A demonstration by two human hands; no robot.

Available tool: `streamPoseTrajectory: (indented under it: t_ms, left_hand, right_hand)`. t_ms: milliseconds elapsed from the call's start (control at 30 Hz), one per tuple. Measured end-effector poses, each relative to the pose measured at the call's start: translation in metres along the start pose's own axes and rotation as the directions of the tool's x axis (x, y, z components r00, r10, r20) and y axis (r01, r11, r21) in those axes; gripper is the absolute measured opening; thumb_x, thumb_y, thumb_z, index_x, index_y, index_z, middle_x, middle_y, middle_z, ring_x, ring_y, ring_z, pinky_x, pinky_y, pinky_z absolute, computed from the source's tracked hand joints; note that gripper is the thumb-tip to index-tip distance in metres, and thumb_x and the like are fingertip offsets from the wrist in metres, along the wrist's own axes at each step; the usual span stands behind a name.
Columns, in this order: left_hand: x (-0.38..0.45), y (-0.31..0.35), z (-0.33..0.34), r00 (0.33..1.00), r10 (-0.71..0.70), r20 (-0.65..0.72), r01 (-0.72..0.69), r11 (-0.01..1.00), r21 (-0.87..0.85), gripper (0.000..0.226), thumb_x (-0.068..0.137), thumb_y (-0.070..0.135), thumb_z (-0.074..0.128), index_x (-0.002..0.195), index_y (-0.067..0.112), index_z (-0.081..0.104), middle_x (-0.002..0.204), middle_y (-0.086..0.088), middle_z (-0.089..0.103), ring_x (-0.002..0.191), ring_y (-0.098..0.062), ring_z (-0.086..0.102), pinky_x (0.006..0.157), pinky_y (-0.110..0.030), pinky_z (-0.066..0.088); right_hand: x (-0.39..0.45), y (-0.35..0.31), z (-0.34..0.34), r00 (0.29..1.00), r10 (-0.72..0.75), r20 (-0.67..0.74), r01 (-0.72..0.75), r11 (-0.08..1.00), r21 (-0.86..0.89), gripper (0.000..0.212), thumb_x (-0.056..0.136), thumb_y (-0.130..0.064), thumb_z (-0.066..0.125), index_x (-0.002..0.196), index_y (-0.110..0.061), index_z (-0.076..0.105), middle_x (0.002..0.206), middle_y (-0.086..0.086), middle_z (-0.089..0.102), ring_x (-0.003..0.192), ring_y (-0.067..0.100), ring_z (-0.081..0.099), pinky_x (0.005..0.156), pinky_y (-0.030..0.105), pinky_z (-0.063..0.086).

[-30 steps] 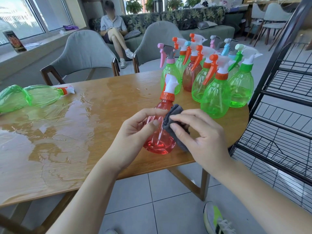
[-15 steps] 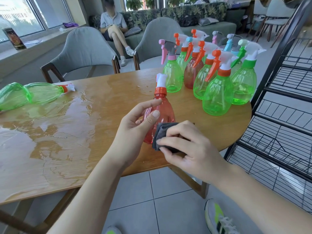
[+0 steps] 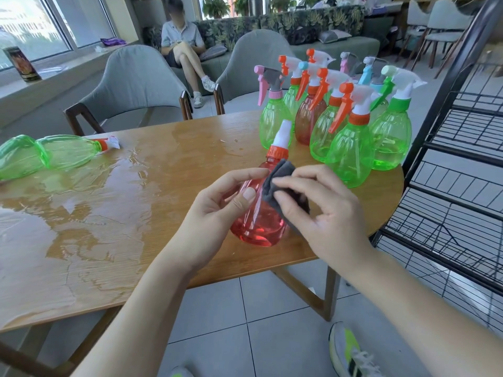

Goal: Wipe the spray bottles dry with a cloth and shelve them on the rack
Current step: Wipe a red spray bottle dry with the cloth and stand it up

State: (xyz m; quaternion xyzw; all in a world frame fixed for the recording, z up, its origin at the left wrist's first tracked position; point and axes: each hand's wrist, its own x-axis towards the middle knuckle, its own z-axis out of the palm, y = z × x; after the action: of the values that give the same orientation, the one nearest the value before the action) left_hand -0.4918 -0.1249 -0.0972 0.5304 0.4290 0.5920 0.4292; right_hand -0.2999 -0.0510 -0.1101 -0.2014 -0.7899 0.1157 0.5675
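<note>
Red bottle (image 3: 258,221) gripped by left hand (image 3: 217,213); right hand (image 3: 324,213) presses cloth (image 3: 275,183).

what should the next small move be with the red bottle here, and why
Probably turn the red bottle a little in the left hand so the right hand can press the grey cloth on an unwiped side; the cloth covers only its right shoulder.

Bright daylight frm windows (image 3: 40,28), glare on wet table (image 3: 114,202).
</note>
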Motion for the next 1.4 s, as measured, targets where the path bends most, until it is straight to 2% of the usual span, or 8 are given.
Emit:
streamPoseTrajectory:
  t_ms: [167, 367, 567, 800, 933, 1133, 1300, 1400]
  left_hand:
    - [0.002, 0.001, -0.002, 1.0, -0.003, 0.025, 0.003, 1.0, 0.024, 0.029, 0.103, 0.023, 0.059, 0.128, 0.026, 0.072, 0.14, -0.009, 0.067, 0.127, -0.034, 0.066, 0.104, -0.052, 0.052]
    - [0.0, 0.0, 0.001, 1.0, -0.003, -0.011, 0.003, 0.999, 0.044, 0.028, 0.106, 0.028, 0.055, 0.128, 0.03, 0.072, 0.138, -0.007, 0.069, 0.124, -0.031, 0.067, 0.103, -0.052, 0.052]
    - [-0.001, 0.003, 0.006, 1.0, 0.004, -0.003, -0.004, 0.999, 0.035, 0.027, 0.107, 0.022, 0.056, 0.123, 0.032, 0.076, 0.134, -0.003, 0.071, 0.121, -0.027, 0.069, 0.103, -0.049, 0.052]
    - [0.0, 0.002, 0.004, 0.995, -0.04, -0.094, 0.041, 0.999, 0.015, 0.037, 0.114, 0.017, 0.042, 0.132, 0.03, 0.072, 0.126, -0.013, 0.074, 0.108, -0.025, 0.07, 0.091, -0.042, 0.05]
    - [0.001, 0.003, 0.007, 0.988, -0.056, -0.142, 0.052, 0.998, -0.031, 0.04, 0.114, 0.014, 0.038, 0.129, 0.027, 0.073, 0.118, -0.013, 0.076, 0.098, -0.025, 0.072, 0.083, -0.035, 0.055]
    - [-0.001, 0.004, 0.004, 0.987, -0.068, -0.144, 0.06, 0.996, -0.059, 0.037, 0.114, 0.015, 0.038, 0.132, 0.022, 0.07, 0.117, -0.013, 0.075, 0.094, -0.023, 0.073, 0.074, -0.028, 0.058]
    - [-0.003, 0.004, -0.001, 0.998, -0.027, -0.048, 0.027, 1.0, -0.01, 0.034, 0.109, 0.021, 0.048, 0.126, 0.034, 0.075, 0.136, -0.009, 0.071, 0.122, -0.028, 0.068, 0.103, -0.047, 0.052]
    - [-0.004, 0.005, -0.001, 1.0, -0.029, -0.003, 0.029, 0.998, -0.053, 0.038, 0.105, 0.019, 0.047, 0.125, 0.032, 0.076, 0.136, -0.008, 0.071, 0.126, -0.029, 0.067, 0.105, -0.044, 0.054]
  right_hand:
    - [0.005, 0.004, -0.003, 0.995, 0.099, 0.011, -0.099, 0.993, 0.058, 0.019, 0.098, -0.017, 0.07, 0.111, -0.007, 0.078, 0.104, 0.008, 0.064, 0.09, 0.013, 0.064, 0.082, 0.021, 0.052]
    - [-0.012, 0.0, -0.002, 0.997, 0.002, 0.071, -0.005, 0.999, 0.042, 0.015, 0.094, -0.01, 0.073, 0.106, -0.005, 0.08, 0.1, 0.007, 0.064, 0.089, 0.007, 0.061, 0.085, 0.018, 0.047]
    - [-0.001, 0.0, -0.002, 0.998, 0.06, 0.015, -0.061, 0.997, 0.056, 0.014, 0.094, -0.009, 0.073, 0.106, -0.006, 0.079, 0.1, 0.006, 0.063, 0.085, 0.007, 0.061, 0.081, 0.019, 0.049]
    - [-0.019, -0.006, 0.004, 0.956, -0.236, 0.173, 0.239, 0.971, 0.0, 0.008, 0.095, -0.008, 0.075, 0.099, -0.005, 0.081, 0.095, 0.009, 0.069, 0.086, 0.026, 0.066, 0.082, 0.033, 0.054]
    - [-0.022, -0.002, 0.004, 0.937, -0.299, 0.183, 0.31, 0.95, -0.037, 0.01, 0.098, -0.008, 0.072, 0.099, -0.004, 0.081, 0.093, 0.011, 0.069, 0.083, 0.025, 0.066, 0.082, 0.03, 0.054]
    - [-0.024, -0.001, 0.007, 0.962, -0.226, 0.152, 0.229, 0.973, -0.001, 0.011, 0.098, -0.011, 0.074, 0.103, -0.005, 0.081, 0.096, 0.01, 0.069, 0.082, 0.024, 0.066, 0.081, 0.032, 0.055]
    - [-0.006, -0.003, 0.006, 0.997, -0.073, 0.039, 0.072, 0.997, 0.012, 0.013, 0.095, -0.008, 0.076, 0.107, -0.005, 0.081, 0.1, 0.009, 0.067, 0.091, 0.015, 0.066, 0.088, 0.02, 0.05]
    - [0.009, 0.001, 0.004, 0.997, 0.082, 0.002, -0.082, 0.995, 0.059, 0.016, 0.097, -0.013, 0.072, 0.111, -0.008, 0.08, 0.105, 0.004, 0.068, 0.094, 0.006, 0.064, 0.085, 0.02, 0.051]
